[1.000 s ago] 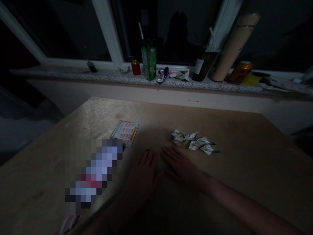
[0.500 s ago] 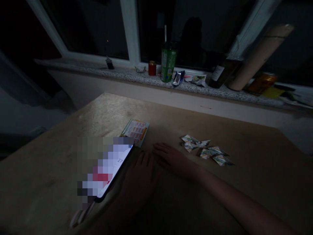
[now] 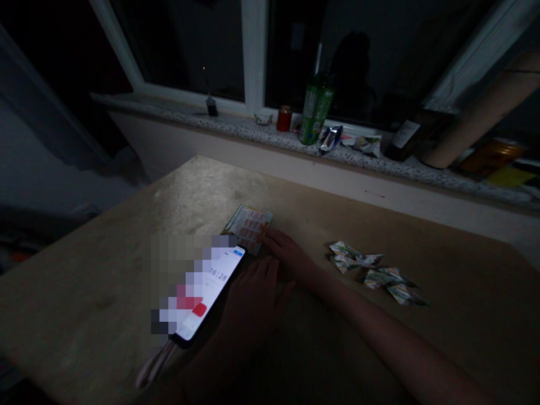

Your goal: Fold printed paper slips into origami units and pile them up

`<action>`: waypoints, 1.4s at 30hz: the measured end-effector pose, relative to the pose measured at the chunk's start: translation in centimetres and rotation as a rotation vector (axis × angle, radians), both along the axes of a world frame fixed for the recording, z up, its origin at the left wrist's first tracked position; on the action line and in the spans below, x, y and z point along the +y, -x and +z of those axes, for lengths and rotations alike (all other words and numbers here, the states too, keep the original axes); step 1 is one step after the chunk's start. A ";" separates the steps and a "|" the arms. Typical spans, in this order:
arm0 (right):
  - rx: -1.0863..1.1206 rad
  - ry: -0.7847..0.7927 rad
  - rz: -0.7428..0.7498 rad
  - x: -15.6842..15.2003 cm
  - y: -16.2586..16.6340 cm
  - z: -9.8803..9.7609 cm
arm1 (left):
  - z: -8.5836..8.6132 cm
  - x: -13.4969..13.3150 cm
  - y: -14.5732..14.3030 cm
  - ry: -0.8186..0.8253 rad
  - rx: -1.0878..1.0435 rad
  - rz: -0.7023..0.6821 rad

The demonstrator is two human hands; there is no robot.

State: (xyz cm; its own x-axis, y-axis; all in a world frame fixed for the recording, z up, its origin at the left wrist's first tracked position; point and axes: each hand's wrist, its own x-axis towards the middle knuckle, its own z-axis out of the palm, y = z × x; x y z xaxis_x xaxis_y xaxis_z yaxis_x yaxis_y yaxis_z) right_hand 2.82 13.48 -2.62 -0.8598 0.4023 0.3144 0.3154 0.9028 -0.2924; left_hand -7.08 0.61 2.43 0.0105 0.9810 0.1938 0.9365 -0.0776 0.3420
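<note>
Below the card, my left hand (image 3: pixel 254 292) lies low over the table, just right of a lit phone (image 3: pixel 215 281), its fingers stretched forward and its palm hidden. My right hand (image 3: pixel 293 254) reaches in from the right, fingers extended, fingertips at the right edge of a flat printed card (image 3: pixel 248 228) with rows of red print. Whether they press on it I cannot tell in the dim light. The phone shows "16:28" and a red button; a blurred patch covers its left part. Several folded paper pieces (image 3: pixel 377 273) lie to the right of my right hand.
Beyond the tan table (image 3: pixel 295 194) runs a speckled windowsill (image 3: pixel 177 121). On it stand a thin smoking stick in a small dark holder (image 3: pixel 211 106), a red jar (image 3: pixel 284 119), a green cup (image 3: pixel 314 109) with a straw, a crumpled foil wrapper (image 3: pixel 331 139), a dark bottle (image 3: pixel 403 138) and a cardboard tube (image 3: pixel 476 115).
My right hand has moved forward to the card's right edge. My left hand stays beside the phone. The camera view has turned a little left, so everything appears farther right.
</note>
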 end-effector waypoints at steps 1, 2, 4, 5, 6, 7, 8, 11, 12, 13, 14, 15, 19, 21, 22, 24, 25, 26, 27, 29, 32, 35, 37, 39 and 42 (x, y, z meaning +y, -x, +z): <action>-0.001 -0.005 -0.002 0.2 0.3 -0.2 | -0.3 0.1 0.1 -0.014 -0.002 0.009; -0.004 -0.010 -0.003 0.4 0.6 -0.3 | -0.6 0.2 0.1 -0.028 -0.004 0.016; -0.015 -0.020 0.000 0.8 1.1 -0.6 | -1.2 0.3 0.2 -0.053 -0.010 0.032; -0.025 -0.026 0.001 1.0 1.3 -0.7 | -1.5 0.4 0.2 -0.055 -0.019 0.030; -0.037 -0.031 0.002 1.1 1.5 -0.7 | -1.7 0.4 0.1 -0.049 -0.028 0.026; -0.051 -0.036 0.003 1.3 1.7 -0.7 | -2.0 0.4 0.0 -0.047 -0.030 0.021; -0.066 -0.040 0.003 1.4 1.9 -0.6 | -2.2 0.4 0.0 -0.042 -0.029 0.016; -0.107 -0.045 -0.001 1.4 2.3 -0.2 | -2.7 0.4 -0.1 -0.036 0.003 0.019; -0.116 -0.046 -0.001 1.4 2.4 0.0 | -2.8 0.4 -0.1 -0.034 0.019 0.024; -0.122 -0.047 -0.002 1.4 2.4 0.2 | -2.9 0.4 -0.1 -0.033 0.035 0.031; -0.125 -0.049 -0.001 1.3 2.3 0.4 | -3.0 0.5 -0.1 -0.031 0.048 0.036; -0.126 -0.052 0.002 1.2 2.2 0.6 | -3.1 0.5 0.0 -0.033 0.057 0.040; -0.092 -0.081 0.029 1.3 1.5 0.6 | -3.0 0.6 0.0 -0.045 0.077 0.045; -0.079 -0.118 0.064 1.4 1.1 0.3 | -2.8 0.6 0.0 -0.049 0.084 0.042; -0.075 -0.141 0.082 1.5 0.9 0.2 | -2.6 0.6 -0.1 -0.051 0.085 0.039; -0.069 -0.192 0.113 1.5 0.7 -0.1 | -2.4 0.5 -0.2 -0.056 0.083 0.040; -0.066 -0.216 0.124 1.5 0.6 -0.1 | -2.4 0.5 -0.2 -0.056 0.082 0.043; -0.064 -0.235 0.132 1.5 0.6 -0.2 | -2.3 0.5 -0.2 -0.052 0.081 0.044; -0.061 -0.248 0.138 1.4 0.6 -0.1 | -2.3 0.5 -0.2 -0.049 0.079 0.047; -0.047 -0.254 0.143 1.3 0.7 0.1 | -2.2 0.5 -0.2 -0.039 0.075 0.045; -0.003 -0.215 0.131 1.2 0.9 0.3 | -2.1 0.5 0.0 -0.046 0.064 0.032; 0.048 -0.154 0.112 1.1 1.1 0.4 | -2.2 0.5 0.1 -0.074 0.046 0.032; 0.077 -0.128 0.098 1.0 1.1 0.2 | -2.2 0.5 0.1 -0.080 0.039 0.031; 0.084 -0.128 0.087 0.9 1.0 0.1 | -2.1 0.5 0.0 -0.078 0.040 0.027; 0.068 -0.181 0.087 0.8 0.5 0.1 | -1.8 0.4 -0.1 -0.080 0.055 0.007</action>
